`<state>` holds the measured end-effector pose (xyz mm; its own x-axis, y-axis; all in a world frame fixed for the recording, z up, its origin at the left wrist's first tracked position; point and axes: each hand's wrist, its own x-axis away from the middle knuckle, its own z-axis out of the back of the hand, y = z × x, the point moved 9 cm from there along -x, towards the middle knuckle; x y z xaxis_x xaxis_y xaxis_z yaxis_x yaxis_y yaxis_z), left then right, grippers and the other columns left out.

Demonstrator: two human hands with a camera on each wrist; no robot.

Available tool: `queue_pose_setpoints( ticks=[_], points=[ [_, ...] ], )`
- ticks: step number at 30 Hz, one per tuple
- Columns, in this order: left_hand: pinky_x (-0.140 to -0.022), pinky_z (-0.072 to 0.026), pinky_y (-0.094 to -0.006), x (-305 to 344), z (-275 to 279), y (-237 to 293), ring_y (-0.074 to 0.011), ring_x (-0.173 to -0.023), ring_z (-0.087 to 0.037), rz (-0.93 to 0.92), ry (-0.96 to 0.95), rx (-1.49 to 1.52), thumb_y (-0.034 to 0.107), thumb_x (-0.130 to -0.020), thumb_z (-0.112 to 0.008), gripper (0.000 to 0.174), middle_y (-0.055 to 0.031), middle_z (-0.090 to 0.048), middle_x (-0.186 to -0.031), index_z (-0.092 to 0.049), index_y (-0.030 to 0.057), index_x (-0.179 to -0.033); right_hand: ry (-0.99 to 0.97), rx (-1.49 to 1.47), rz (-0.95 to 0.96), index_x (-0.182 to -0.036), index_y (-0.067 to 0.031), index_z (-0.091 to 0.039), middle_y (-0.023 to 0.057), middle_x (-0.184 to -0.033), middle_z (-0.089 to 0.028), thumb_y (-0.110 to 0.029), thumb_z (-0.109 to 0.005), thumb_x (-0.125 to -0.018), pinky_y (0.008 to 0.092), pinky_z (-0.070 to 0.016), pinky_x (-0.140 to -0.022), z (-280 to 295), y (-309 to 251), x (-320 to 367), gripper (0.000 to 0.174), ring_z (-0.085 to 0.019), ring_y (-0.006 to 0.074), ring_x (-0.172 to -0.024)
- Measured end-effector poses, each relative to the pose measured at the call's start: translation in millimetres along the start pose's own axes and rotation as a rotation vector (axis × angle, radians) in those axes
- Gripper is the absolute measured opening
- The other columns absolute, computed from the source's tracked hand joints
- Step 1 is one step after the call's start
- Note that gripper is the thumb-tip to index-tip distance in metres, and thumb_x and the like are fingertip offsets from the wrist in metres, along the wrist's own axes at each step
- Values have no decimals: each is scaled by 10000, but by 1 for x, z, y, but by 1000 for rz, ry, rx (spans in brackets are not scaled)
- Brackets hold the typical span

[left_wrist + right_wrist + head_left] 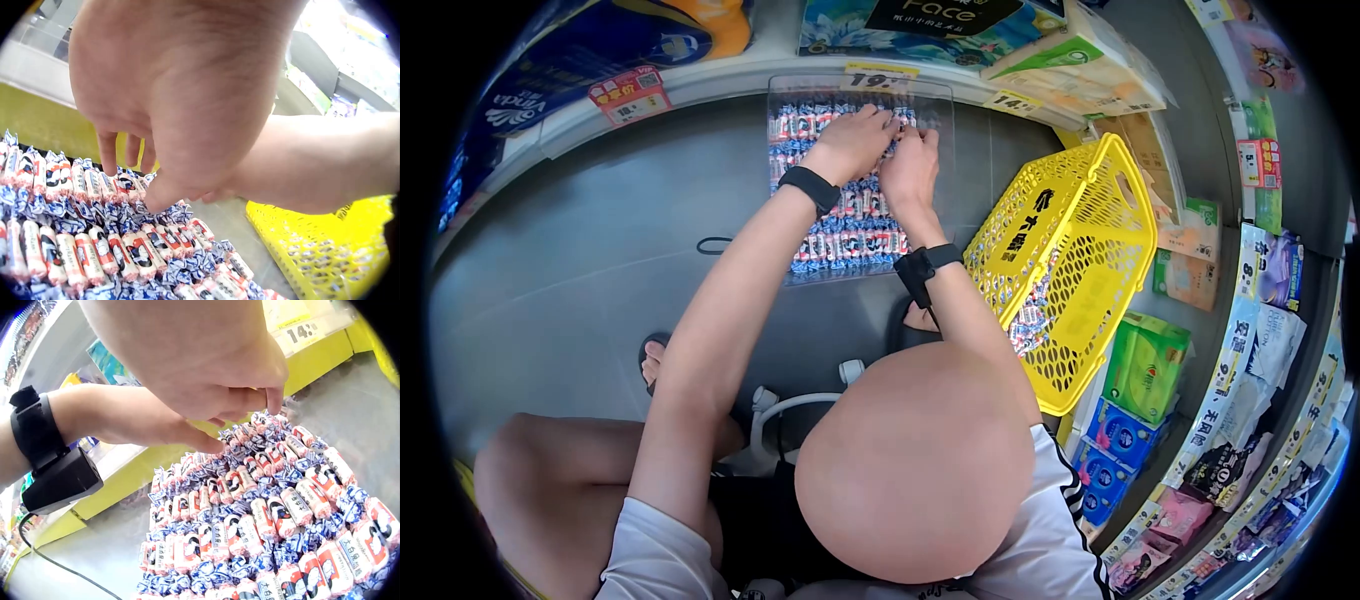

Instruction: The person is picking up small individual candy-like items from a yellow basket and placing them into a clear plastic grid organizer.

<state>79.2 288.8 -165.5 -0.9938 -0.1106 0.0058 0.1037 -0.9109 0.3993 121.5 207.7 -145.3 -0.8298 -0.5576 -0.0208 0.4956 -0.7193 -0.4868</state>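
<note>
Rows of wrapped candies (855, 243) lie side by side in a clear shallow tray (945, 110) on the floor. Over the upper rows, my left hand (855, 143) reaches down with its fingertips at the candies. Close beside it on the right, my right hand (912, 170) has its fingers bent down at the same rows. The left wrist view shows the left hand (169, 94) above the candies (81, 250), fingers pointing down. In the right wrist view the right hand (206, 362) hides part of the upper rows; whether its fingertips pinch a candy cannot be told.
A yellow basket (1050, 230) with more candies (1032, 318) inside stands to the right of the tray. Shelves with tissue packs (1080, 75) run behind. Green packs (1145, 368) and blue packs (1122, 435) stand at the right. A black loop (714, 245) lies left of the tray.
</note>
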Motion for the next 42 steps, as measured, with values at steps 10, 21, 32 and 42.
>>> queue_pose_setpoints(
  ticks=[10, 21, 32, 42],
  points=[
    [-957, -552, -483, 20, 52, 34, -367, -1166, -650, -30, -68, 50, -49, -833, -631, 397, -171, -699, -1136, -727, 38, -1209, -90, -35, -25, -972, 59, -762, 319, -1024, -730, 10, -680, -817, 531, -566, -941, 69, -27, 17, 183, -719, 480, -1011],
    [-868, -571, -506, 30, 119, 130, -399, -1008, -701, -238, 132, 188, 121, -924, -665, 204, -180, -739, -1043, -736, 49, -1101, 136, -106, 0, -1261, -34, -735, 210, -1190, -750, -85, -691, -851, 410, -578, -953, 178, -3, 54, 415, -767, 299, -1030],
    [-817, -555, -500, 29, 120, 255, -420, -938, -693, -452, 76, 306, 180, -952, -694, 206, -193, -728, -991, -728, 14, -1070, 94, -366, -113, -1124, 13, -757, 190, -989, -785, -74, -700, -886, 375, -608, -837, 252, 71, 115, 260, -780, 271, -918],
    [-794, -579, -515, 6, 85, 314, -413, -892, -722, -492, -23, 187, 263, -999, -632, 251, -223, -729, -922, -741, 39, -967, 222, -104, -38, -1026, 0, -780, 252, -938, -755, -84, -675, -906, 467, -592, -829, 283, 146, 142, 180, -750, 393, -900]
  ],
)
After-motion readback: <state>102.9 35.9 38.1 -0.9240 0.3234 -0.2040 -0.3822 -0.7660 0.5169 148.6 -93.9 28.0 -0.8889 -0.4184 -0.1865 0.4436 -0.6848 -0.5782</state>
